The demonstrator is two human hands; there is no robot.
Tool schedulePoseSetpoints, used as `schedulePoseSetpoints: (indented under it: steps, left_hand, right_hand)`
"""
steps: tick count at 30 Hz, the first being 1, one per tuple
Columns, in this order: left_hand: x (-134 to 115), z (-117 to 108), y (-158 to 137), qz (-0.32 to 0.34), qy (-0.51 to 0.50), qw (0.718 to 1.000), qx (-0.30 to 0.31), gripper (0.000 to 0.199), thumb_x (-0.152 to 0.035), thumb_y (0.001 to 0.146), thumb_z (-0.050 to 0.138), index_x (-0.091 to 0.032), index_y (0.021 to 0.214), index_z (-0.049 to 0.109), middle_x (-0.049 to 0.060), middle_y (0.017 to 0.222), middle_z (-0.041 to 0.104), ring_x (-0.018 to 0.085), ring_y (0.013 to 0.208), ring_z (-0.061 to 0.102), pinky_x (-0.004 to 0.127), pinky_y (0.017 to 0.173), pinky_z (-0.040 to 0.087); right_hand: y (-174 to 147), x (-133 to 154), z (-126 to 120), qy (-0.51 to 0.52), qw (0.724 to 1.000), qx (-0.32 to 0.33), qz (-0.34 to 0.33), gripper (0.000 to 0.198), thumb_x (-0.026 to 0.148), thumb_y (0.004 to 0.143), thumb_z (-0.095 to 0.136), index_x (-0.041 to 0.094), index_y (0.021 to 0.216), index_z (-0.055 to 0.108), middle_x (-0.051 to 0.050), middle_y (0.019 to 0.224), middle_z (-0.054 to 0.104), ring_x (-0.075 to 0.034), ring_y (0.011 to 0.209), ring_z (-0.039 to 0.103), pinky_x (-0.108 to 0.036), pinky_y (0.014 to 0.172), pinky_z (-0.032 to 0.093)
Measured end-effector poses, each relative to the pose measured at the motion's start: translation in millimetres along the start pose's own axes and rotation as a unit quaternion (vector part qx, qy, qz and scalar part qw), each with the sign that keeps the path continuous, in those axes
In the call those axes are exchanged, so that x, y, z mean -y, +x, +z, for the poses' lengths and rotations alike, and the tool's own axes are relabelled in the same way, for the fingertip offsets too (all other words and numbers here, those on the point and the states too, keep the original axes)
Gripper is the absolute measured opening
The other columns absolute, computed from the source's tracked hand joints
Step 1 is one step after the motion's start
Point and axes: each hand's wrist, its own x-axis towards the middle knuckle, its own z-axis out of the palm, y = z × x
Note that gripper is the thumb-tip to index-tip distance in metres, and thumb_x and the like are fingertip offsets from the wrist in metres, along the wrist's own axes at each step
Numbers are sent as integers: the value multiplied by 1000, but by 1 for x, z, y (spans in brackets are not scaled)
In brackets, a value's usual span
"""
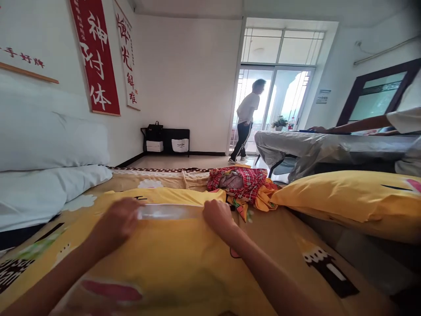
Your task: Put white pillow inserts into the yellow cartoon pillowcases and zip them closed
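A yellow pillowcase [171, 250] with printed pink patches lies spread in front of me on the bed. At its far edge a whitish strip [171, 212] shows between my hands; it looks like a white pillow inside the opening. My left hand [122, 218] is closed on the left end of that edge, a little blurred. My right hand [218, 216] is a closed grip on the right end, fingers curled over the cloth. Just beyond my right hand sits a red plaid cloth bundle [251, 182].
White pillows [52, 140] are stacked at the left. A plump yellow pillow [355, 202] rests at the right on the patterned bed sheet [272, 245]. Behind it, another person's arm [358, 125] reaches over a plastic-covered table [345, 145]. A person [246, 114] walks near the glass doors.
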Motion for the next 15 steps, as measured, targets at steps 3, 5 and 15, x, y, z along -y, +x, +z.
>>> schedulePoseSetpoints:
  steps: [3, 5, 15]
  left_hand:
    - [-65, 3, 28, 123, -62, 977, 160, 36, -18, 83, 37, -22, 110, 62, 7, 111, 67, 23, 102, 62, 36, 90, 47]
    - [-92, 19, 45, 147, -84, 965, 201, 36, -21, 86, 37, -19, 114, 59, 9, 110, 66, 24, 101, 62, 38, 89, 48]
    - [-111, 103, 44, 179, -143, 943, 240, 48, -29, 87, 43, -16, 133, 47, 15, 141, 48, 30, 131, 43, 49, 110, 32]
  right_hand:
    - [12, -7, -16, 0, 1000, -6, 7, 29, 11, 82, 49, 12, 100, 72, -20, 92, 71, -24, 86, 69, -28, 69, 45]
    - [15, -7, -19, 1, 1000, -9, 4, 27, 14, 83, 49, 14, 96, 73, -18, 91, 72, -24, 86, 68, -27, 66, 42]
    - [17, -5, 15, 45, 999, -6, -5, 21, 17, 85, 51, 19, 79, 71, -9, 81, 72, -21, 77, 66, -28, 57, 27]
